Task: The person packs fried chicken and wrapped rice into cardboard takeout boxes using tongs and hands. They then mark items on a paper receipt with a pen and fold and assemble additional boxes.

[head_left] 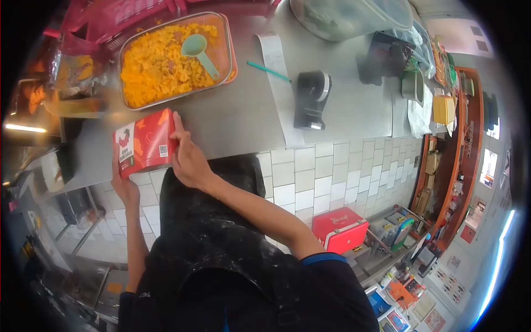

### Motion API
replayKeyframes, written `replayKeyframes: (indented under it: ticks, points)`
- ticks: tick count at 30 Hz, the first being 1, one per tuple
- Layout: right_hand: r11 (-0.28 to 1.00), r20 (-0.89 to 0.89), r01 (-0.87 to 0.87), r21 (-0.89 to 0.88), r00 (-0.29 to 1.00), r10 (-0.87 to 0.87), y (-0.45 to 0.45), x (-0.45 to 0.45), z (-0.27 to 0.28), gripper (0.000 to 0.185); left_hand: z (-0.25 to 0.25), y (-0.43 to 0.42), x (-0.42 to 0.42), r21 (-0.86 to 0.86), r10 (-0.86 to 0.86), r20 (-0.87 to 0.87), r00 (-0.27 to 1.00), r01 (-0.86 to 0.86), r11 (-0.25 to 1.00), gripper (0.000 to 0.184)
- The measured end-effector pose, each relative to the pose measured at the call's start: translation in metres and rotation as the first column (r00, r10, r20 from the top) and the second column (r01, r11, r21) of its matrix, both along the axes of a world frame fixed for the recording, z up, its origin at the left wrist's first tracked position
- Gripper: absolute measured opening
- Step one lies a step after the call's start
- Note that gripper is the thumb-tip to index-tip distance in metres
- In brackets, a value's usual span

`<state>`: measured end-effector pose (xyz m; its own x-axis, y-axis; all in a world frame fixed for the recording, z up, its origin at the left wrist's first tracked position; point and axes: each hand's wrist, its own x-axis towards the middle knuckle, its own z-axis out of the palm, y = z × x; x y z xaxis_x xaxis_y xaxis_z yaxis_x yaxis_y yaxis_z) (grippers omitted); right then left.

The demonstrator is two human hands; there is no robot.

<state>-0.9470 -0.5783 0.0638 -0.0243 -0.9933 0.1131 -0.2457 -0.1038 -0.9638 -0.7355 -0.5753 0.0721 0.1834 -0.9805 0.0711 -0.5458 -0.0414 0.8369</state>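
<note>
Between my two hands is a red takeaway box (146, 145) with a white panel, a bird logo and a small square code. My left hand (125, 187) grips its left side, with most of the fingers hidden behind the box. My right hand (189, 160) presses against the right side, fingers stretched up along it. The box is at the counter's front edge. Just beyond it stands a tray of yellow rice (149, 69), with a pale green scoop (194, 46) lying on the rice.
On the steel counter (238, 122) lie a long paper receipt (274, 61), a green pen (269, 71) and a black device (311, 99). A large clear tub (354, 19) stands farther back. A pink basket (110, 22) is behind the tray. A red case (340, 229) sits lower right.
</note>
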Motion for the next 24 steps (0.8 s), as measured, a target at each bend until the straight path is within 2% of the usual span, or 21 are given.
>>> replayKeyframes:
  ticks: [1, 2, 3, 5, 6, 8, 9, 11, 12, 13, 15, 17, 20, 22, 24]
  points:
    - [0.997, 0.060, -0.001, 0.078, 0.998, -0.004, 0.001, 0.004, 0.000, 0.073, -0.004, -0.001, 0.005, 0.025, -0.080, 0.018, 0.997, 0.080, 0.996, 0.046]
    - [0.995, 0.073, -0.005, 0.104, 0.997, -0.002, -0.001, 0.005, -0.002, 0.076, -0.007, -0.001, 0.004, -0.010, -0.108, -0.056, 0.993, 0.108, 0.994, 0.044]
    - [0.995, 0.076, -0.001, 0.103, 0.997, -0.007, -0.001, 0.003, -0.004, 0.076, -0.008, 0.000, 0.003, -0.010, -0.113, -0.053, 0.992, 0.112, 0.994, 0.044]
    - [0.997, -0.143, -0.077, 0.012, 0.987, 0.078, -0.006, -0.002, -0.002, 0.077, -0.006, 0.000, 0.000, 0.041, -0.089, -0.122, 0.989, 0.094, 0.995, 0.047]
    - [0.997, -0.141, -0.074, -0.003, 0.987, 0.073, -0.008, -0.005, 0.003, 0.077, -0.003, -0.001, -0.004, 0.026, -0.093, -0.117, 0.989, 0.097, 0.995, 0.047]
    - [0.986, -0.243, -0.133, 0.098, 0.958, 0.153, -0.010, -0.012, 0.014, 0.076, 0.004, 0.000, -0.012, 0.047, -0.120, -0.155, 0.981, 0.129, 0.991, 0.047]
    - [0.988, -0.243, -0.128, 0.083, 0.959, 0.145, -0.012, -0.018, 0.018, 0.076, 0.005, -0.003, -0.015, 0.032, -0.127, -0.152, 0.980, 0.134, 0.991, 0.047]
    - [0.985, -0.389, -0.130, 0.113, 0.906, 0.165, -0.019, -0.032, 0.025, 0.073, 0.007, -0.008, -0.023, -0.009, -0.211, -0.145, 0.967, 0.212, 0.977, 0.046]
    - [0.986, -0.391, -0.135, 0.101, 0.906, 0.164, -0.022, -0.038, 0.026, 0.073, 0.007, -0.011, -0.031, -0.054, -0.227, -0.234, 0.945, 0.220, 0.974, 0.044]
    - [0.991, -0.404, -0.096, 0.092, 0.906, 0.125, -0.024, -0.044, 0.028, 0.074, 0.009, -0.010, -0.037, -0.063, -0.223, -0.232, 0.947, 0.214, 0.975, 0.044]
    - [0.996, -0.420, -0.061, 0.063, 0.904, 0.082, -0.032, -0.057, 0.038, 0.074, 0.027, -0.016, -0.053, 0.020, -0.183, -0.085, 0.979, 0.185, 0.982, 0.045]
    - [0.949, -0.379, -0.104, 0.299, 0.899, 0.218, -0.042, -0.070, 0.055, 0.067, 0.040, -0.021, -0.064, -0.016, -0.193, -0.055, 0.980, 0.193, 0.981, 0.041]
    - [0.934, -0.400, -0.124, 0.334, 0.879, 0.259, -0.054, -0.085, 0.063, 0.061, 0.043, -0.025, -0.065, 0.014, -0.158, -0.052, 0.986, 0.159, 0.987, 0.037]
    - [0.954, -0.400, -0.118, 0.277, 0.888, 0.226, -0.051, -0.085, 0.054, 0.061, 0.048, -0.028, -0.066, 0.123, -0.110, -0.050, 0.993, 0.116, 0.986, 0.034]
    - [0.971, -0.397, -0.110, 0.211, 0.898, 0.188, -0.047, -0.086, 0.047, 0.061, 0.018, -0.032, -0.057, 0.017, -0.130, -0.091, 0.987, 0.132, 0.991, 0.033]
